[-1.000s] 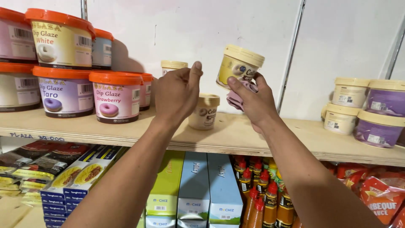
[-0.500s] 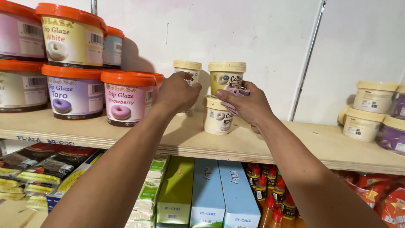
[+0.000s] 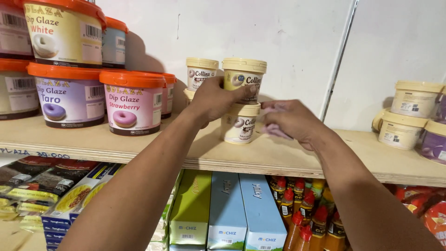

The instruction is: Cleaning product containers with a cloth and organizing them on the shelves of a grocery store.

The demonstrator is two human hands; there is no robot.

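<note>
Our left hand (image 3: 214, 100) grips the upper cream tub (image 3: 243, 78), stacked on another tub (image 3: 239, 123). At its three o'clock, our right hand (image 3: 290, 122) is closed around a pale cloth (image 3: 274, 131) on the wooden shelf (image 3: 278, 155).

A pale wooden shelf (image 3: 116, 146) runs across the frame from the left edge to the right, with a white wall behind it. At the left of the frame, orange-lidded tubs (image 3: 133, 102) sit on the board in a row, with more tubs stacked on top of them toward the upper left. Near the middle, small cream tubs (image 3: 239, 123) stand directly on the wood, each with another cream tub on top. At the right edge, more cream tubs (image 3: 399, 130) rest on the board, beside a purple tub (image 3: 434, 148) cut off by the frame. Between the middle and right groups the board is bare wood.
</note>
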